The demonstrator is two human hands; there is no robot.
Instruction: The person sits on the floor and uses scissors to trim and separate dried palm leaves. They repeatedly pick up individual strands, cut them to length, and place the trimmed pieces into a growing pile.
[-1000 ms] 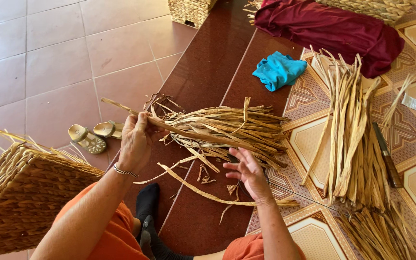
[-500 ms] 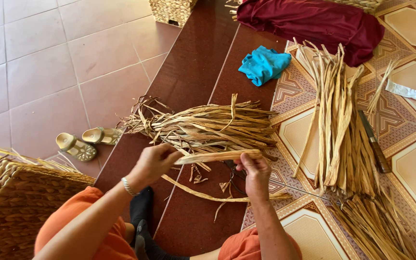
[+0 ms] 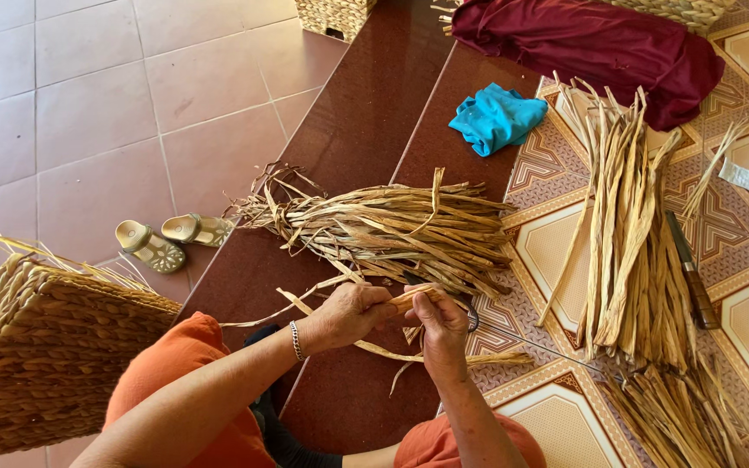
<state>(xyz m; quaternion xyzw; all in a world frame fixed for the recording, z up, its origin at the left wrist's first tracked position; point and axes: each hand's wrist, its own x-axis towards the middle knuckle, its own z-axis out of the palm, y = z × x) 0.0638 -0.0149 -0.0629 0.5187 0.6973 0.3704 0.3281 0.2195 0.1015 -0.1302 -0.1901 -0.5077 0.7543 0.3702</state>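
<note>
Floor: brown polished strip [image 3: 366,130] between pink tiles and patterned tiles
Woven basket [image 3: 36,347]: unfinished, at lower left beside the person's knee
Dark red cloth [image 3: 600,43]: bunched at the top
Upright reed bundle [image 3: 635,225]: on the patterned tiles, right
Reed pile [image 3: 392,230]: lying crosswise just beyond the hands
Sandals [image 3: 171,238]: pair, on pink tile
Blue cloth [image 3: 496,117]: crumpled
Knife [image 3: 693,273]: beside the upright bundle
Left hand [image 3: 348,314]: closed on the dried strip [image 3: 416,296]
Right hand [image 3: 442,325]: fingers pinching the same strip, held over the floor
</note>
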